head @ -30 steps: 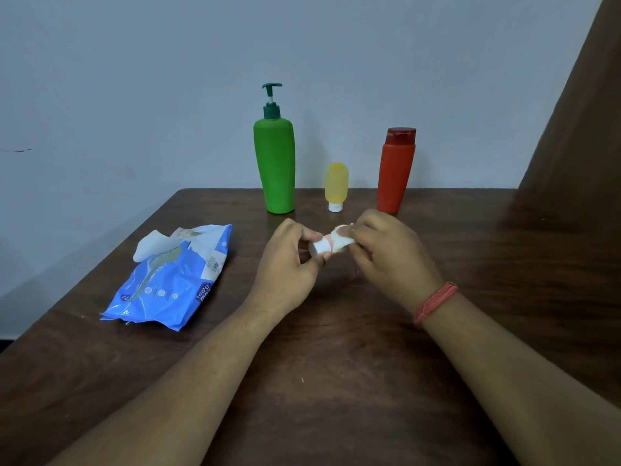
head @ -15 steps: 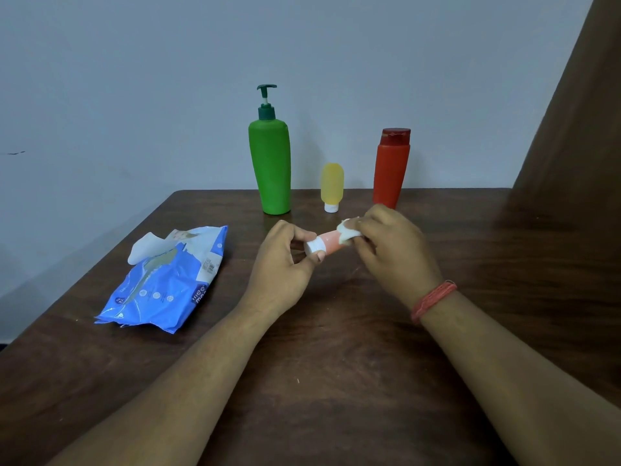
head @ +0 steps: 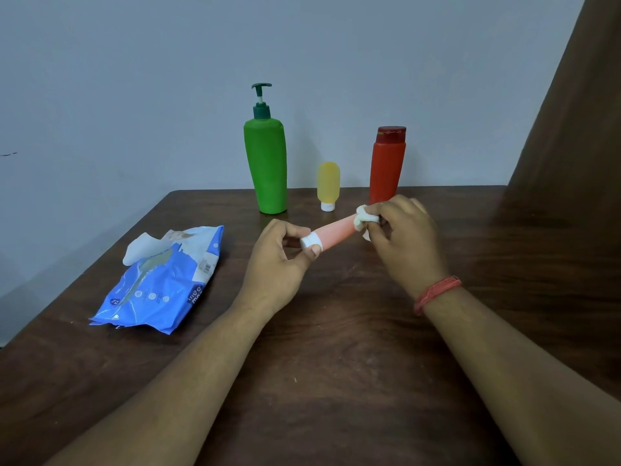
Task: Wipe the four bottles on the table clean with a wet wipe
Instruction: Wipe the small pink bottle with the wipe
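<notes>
Ok so the small pink bottle (head: 336,232) is up off the table (head: 336,348) between both hands, lying nearly sideways with its white cap end toward the left. The left hand (head: 279,264) pinches it by that cap, thumb and fingers curled round it. The right hand (head: 403,243) has the balled-up wet wipe (head: 364,220) clamped over the far end of the bottle.

Compared with a second ago, way more of the pink body is showing. Back then the wipe sat right up by the cap and the hands were nearly touching; now the right hand has slid the wipe out to the bottle's bottom end and the hands are apart. Can't really tell if the wipe wraps all the way round, the fingers hide that part.

The green pump bottle (head: 266,163), little yellow bottle (head: 328,183) and red bottle (head: 386,163) stand upright in a row at the back edge, same as before. The blue wipes pack (head: 161,284) lies on the left, one wipe poking out.
</notes>
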